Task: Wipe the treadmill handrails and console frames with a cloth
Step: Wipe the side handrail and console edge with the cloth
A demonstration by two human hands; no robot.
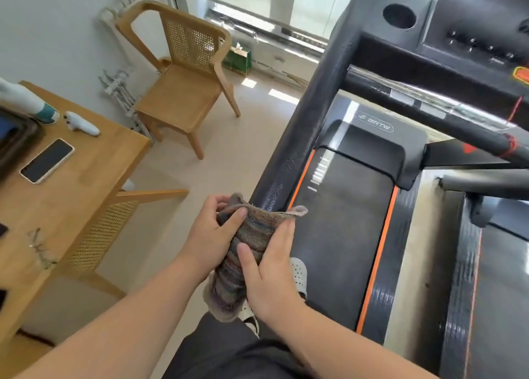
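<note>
Where fingers (219,200) pinch it, the cloth (254,227) apparently touches the handrail (312,106).

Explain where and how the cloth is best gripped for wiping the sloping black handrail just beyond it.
Probably grip the cloth by its bunched middle, where the left hand and right hand hold it, leaving the flat top edge free. Come onto the handrail from above, since the bar slopes upward and the loose edge can drape over it.
</note>
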